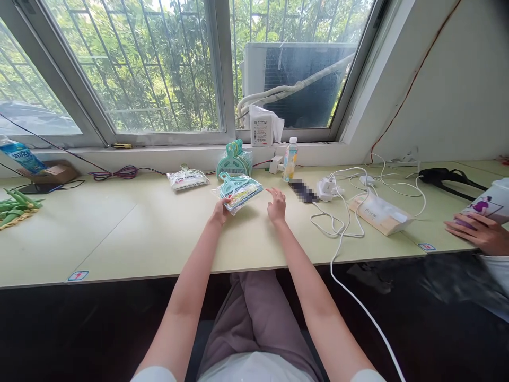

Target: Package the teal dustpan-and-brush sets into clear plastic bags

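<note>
My left hand [221, 211] grips the left lower edge of a small dustpan-and-brush set [238, 192] in clear plastic. The set is pale green with a printed label, tilted just above the table. My right hand [276, 206] hovers to the right of it, fingers apart and slightly bent, touching nothing. Behind the held set, several similar green dustpan sets [234, 161] stand stacked in plastic against the wall. Another wrapped set [187, 179], whiter in tone, lies flat to the left.
A drink bottle [290, 159], a blurred phone [303, 191], white chargers [329, 188] with loose cables, and a tissue pack [380, 213] are on the right. A co-worker's hand [483, 232] holds a white container [491, 204] at far right. Green leaves [18, 207] lie far left.
</note>
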